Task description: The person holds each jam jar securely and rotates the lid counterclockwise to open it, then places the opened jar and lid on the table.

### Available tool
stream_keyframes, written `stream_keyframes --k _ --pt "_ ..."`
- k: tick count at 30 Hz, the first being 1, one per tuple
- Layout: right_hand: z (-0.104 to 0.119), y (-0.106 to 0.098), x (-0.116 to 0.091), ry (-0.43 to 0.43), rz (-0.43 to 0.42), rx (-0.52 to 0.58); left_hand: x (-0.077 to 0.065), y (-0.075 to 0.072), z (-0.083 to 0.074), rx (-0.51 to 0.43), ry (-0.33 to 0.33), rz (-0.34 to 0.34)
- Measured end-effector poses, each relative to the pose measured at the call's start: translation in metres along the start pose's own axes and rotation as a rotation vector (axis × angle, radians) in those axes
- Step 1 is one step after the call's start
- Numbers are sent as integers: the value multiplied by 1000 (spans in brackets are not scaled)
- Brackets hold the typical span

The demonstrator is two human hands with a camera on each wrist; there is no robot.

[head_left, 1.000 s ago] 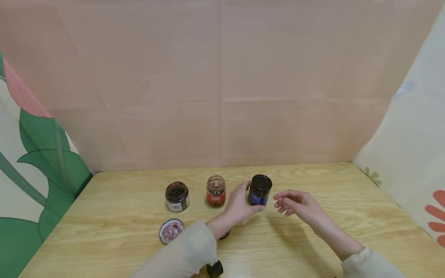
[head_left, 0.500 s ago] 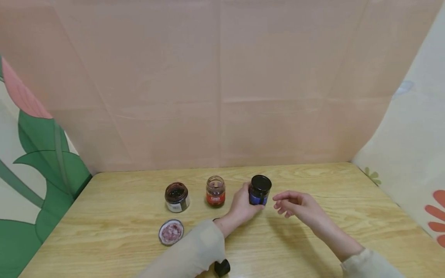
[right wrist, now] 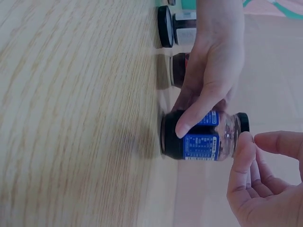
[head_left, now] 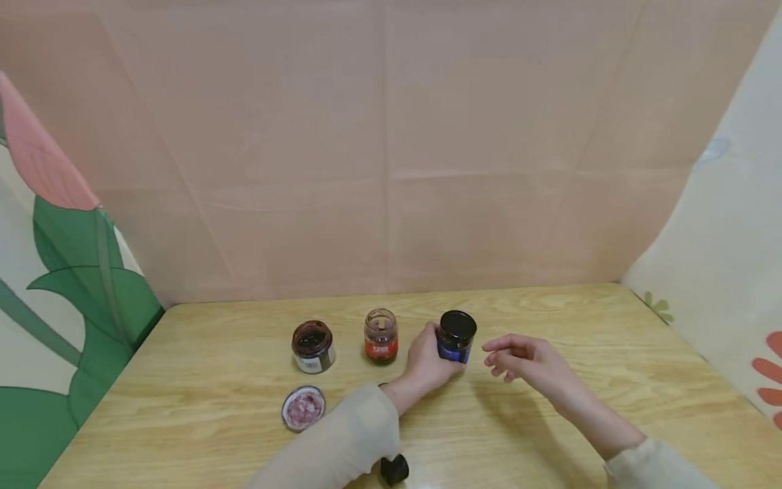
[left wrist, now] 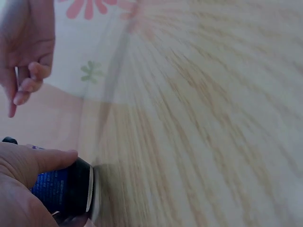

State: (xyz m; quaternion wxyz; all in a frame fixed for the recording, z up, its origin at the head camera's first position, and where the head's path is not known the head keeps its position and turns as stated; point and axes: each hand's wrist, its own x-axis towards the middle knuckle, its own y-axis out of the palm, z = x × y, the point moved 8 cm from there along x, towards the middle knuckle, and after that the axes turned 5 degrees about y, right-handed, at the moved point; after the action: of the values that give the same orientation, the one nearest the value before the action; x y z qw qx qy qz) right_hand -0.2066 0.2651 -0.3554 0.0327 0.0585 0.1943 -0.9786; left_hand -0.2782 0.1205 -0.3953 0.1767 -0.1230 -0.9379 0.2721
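My left hand grips the lower part of a glass jar with a blue label. In the right wrist view, its thumb lies along the label near the base. A black lid sits on the jar's mouth. Just to the right of it is my right hand, its fingers loosely curled and nothing in them. The right wrist view has its thumb and index finger overlapping the lid's edge, but a gap shows between hand and jar in the head view. In the left wrist view, the jar's base is right at the tabletop.
Left of the held jar stands an uncovered red-labelled jar, and farther left another uncovered jar with dark contents. A stained lid lies inside up on the wooden table. A pink cloth hangs behind.
My left forearm has shifted slightly right and now covers most of a dark round thing on the table that showed beneath it. The jar and the right hand have hardly moved.
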Motion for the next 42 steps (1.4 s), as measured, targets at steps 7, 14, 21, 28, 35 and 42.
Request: stream_keyframes --k 7,14,21,28,35,42 --pt "2 -7 0 -9 -86 6 -11 -10 0 -22 -85 35" --pt "5 -6 1 6 -132 5 -17 -21 -2 -42 -84 57" --pt "8 0 0 18 -125 -20 -24 -30 -8 -69 -74 110" --pt "5 7 1 66 -112 -20 -31 -33 -9 -93 -65 147" --pt "5 11 0 88 -103 -36 -34 -37 -7 -178 -84 206" --pt "10 16 3 73 -128 -39 -34 -41 -7 -168 -42 245"
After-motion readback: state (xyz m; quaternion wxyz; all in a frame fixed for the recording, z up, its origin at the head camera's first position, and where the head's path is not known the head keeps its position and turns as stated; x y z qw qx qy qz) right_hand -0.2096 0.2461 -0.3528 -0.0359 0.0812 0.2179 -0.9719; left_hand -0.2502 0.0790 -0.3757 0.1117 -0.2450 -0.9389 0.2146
